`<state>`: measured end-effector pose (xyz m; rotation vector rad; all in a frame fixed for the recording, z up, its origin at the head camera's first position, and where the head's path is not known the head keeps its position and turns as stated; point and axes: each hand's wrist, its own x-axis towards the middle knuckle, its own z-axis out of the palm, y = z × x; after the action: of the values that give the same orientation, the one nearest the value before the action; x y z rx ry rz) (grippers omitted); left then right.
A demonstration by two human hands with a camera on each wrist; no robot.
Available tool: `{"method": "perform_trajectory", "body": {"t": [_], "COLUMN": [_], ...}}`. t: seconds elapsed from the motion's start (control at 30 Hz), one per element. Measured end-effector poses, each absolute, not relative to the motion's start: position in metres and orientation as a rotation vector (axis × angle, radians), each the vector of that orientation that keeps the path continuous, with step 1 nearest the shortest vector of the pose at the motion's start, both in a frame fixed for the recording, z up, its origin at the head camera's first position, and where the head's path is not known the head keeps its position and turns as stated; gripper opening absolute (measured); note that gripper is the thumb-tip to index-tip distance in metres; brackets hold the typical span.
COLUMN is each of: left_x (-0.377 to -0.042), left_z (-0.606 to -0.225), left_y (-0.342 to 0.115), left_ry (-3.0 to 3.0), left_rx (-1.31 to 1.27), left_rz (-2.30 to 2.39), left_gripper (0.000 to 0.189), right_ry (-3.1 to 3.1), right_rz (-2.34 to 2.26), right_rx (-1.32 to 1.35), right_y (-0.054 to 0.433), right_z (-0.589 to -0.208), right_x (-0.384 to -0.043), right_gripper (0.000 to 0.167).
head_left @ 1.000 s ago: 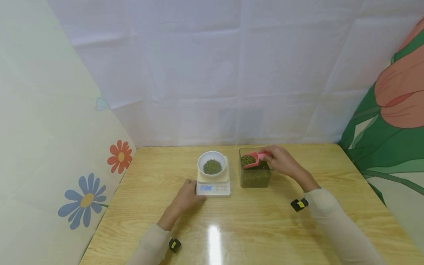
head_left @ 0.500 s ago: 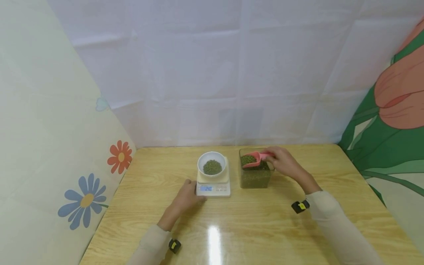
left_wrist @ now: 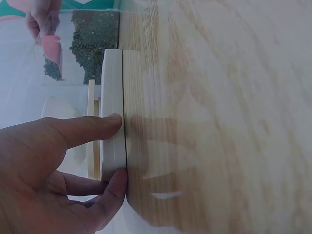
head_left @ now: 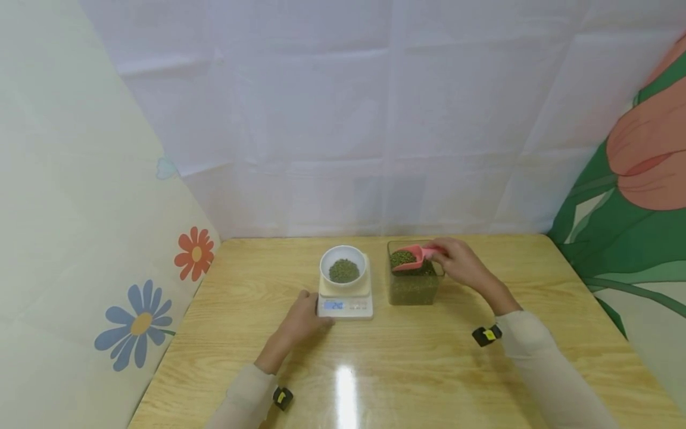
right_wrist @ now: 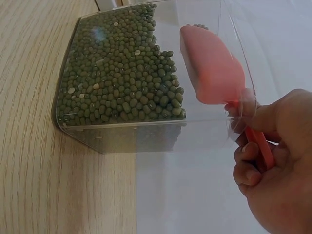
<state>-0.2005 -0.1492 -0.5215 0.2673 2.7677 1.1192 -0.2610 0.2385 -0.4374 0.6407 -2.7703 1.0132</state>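
Observation:
My right hand (head_left: 458, 261) grips the handle of a pink scoop (head_left: 411, 257), which holds a heap of green mung beans. The scoop is inside the top of a clear square container (head_left: 411, 290), above the beans (right_wrist: 122, 73) in it. A white kitchen scale (head_left: 345, 307) stands to the left with its display lit. On the scale sits a white bowl (head_left: 343, 250) with mung beans (head_left: 343, 271) in it. My left hand (head_left: 302, 319) holds the scale's front left corner, the thumb and a finger against its edge in the left wrist view (left_wrist: 113, 141).
Scale and container stand apart on a wood-grain table (head_left: 407, 369). A white cloth (head_left: 332, 119) hangs behind the table. Flower-patterned panels rise at the left (head_left: 140, 325) and right. Black wrist cameras (head_left: 486, 335) sit at both cuffs.
My right hand and the loaded scoop have shifted very slightly right within the container's mouth. The left hand, scale and bowl stay where they were.

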Motion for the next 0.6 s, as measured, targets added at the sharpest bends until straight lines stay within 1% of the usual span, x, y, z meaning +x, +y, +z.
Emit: {"method": "perform_trajectory", "body": {"t": [0.6], "left_x": [-0.2007], "left_z": [-0.5207], "left_y": [-0.1493], "left_ry": [2.773], "left_rx": [0.276], "left_rz": [1.114], "left_gripper": [0.055], "right_ry": [-2.745], "right_rz": [0.975], "right_rx": [0.606], "right_y": [0.2424], "right_z": [-0.4353], "right_x": [-0.2610], "right_gripper": [0.022]}}
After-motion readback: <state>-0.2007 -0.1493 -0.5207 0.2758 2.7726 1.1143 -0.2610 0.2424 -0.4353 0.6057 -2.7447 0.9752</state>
